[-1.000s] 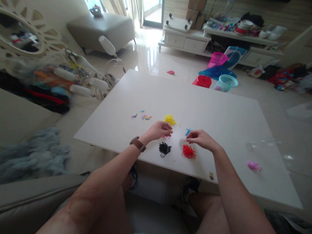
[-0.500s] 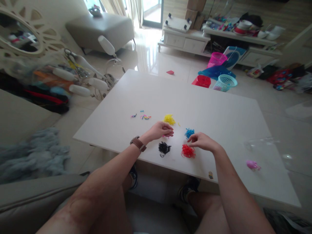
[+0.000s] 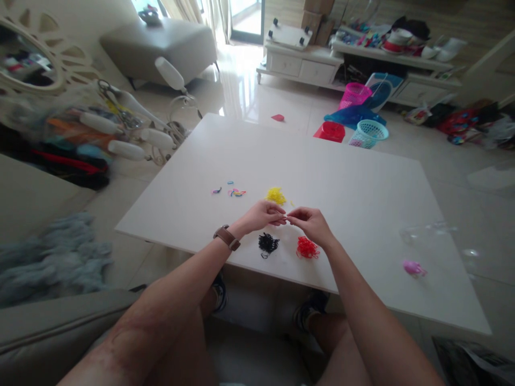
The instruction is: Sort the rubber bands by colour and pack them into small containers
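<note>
My left hand [image 3: 269, 214], with a brown-strapped watch [image 3: 227, 237] on its wrist, is closed in a pinch over the middle of the table. My right hand [image 3: 311, 222] pinches at the same spot, its fingertips meeting those of the left. Whatever lies between the fingertips is too small to make out. Just beyond the left hand is a heap of yellow rubber bands [image 3: 276, 195]. Nearer me lie a black heap [image 3: 268, 243] and a red heap [image 3: 307, 247]. Several mixed-colour bands [image 3: 236, 192] lie farther left. The right hand hides the blue heap.
The white table [image 3: 354, 177] extends around the hands. A pink object [image 3: 414, 268] and a clear plastic item [image 3: 426, 232] are at its right. Beyond the far edge stand a red stool [image 3: 330, 131] and a light-blue basket [image 3: 368, 134]. A white lamp [image 3: 169, 73] stands past the left edge.
My right hand has moved left and away from me, from above the red heap to the left fingertips. It now covers the blue heap. My left hand has stayed nearly still.
</note>
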A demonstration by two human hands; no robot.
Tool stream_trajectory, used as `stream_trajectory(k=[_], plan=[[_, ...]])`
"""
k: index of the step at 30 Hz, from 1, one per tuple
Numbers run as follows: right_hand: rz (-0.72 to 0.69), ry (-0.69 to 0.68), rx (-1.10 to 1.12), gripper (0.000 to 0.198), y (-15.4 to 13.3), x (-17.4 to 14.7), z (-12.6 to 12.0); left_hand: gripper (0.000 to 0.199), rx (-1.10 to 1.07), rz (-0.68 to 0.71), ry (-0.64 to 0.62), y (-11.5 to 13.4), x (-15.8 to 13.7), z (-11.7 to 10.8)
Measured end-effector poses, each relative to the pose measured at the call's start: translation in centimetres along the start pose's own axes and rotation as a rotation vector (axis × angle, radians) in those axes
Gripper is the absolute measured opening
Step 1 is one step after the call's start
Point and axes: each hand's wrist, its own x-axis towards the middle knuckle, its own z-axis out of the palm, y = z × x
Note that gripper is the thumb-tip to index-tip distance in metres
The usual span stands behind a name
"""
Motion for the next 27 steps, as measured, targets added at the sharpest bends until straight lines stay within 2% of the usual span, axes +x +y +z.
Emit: stream_trajectory(k=[3,7,10,13,17,19,23,27], plan=[[-0.021,0.058,-0.029,0.027,0.1,0.2,0.0,0.030,0.027,-0.003,0.039,0.4,-0.1,-0.2],[0.001,0.171,-0.082,0.023,0.6,0.5,-0.2,0.022,0.106,0.065,0.274,1.5,-0.5,-1.7],[0.001,0.149,-0.173,0.015,1.1,0.6,0.5,0.017,0.234,0.109,0.423,2.0,-1.0,-3.1],[-0.019,0.082,-0.301,0.007,1.4,0.7,2.0,0.012,0.322,0.143,0.503,1.8,-0.9,-3.9],[-0.032,0.022,-0.381,0.009,1.8,1.3,4.0,0.003,0.344,0.166,0.540,1.0,0.3,-3.9],[-0.033,0.019,-0.401,0.011,1.9,1.8,4.5,0.009,0.357,0.163,0.564,0.7,1.2,-3.7],[-0.036,0.064,-0.393,0.011,1.6,2.2,4.2,0.018,0.349,0.139,0.593,0.6,2.9,-2.8],[-0.028,0.091,-0.393,0.012,1.1,2.0,3.3,0.030,0.274,0.158,0.514,0.6,4.0,-2.1]])
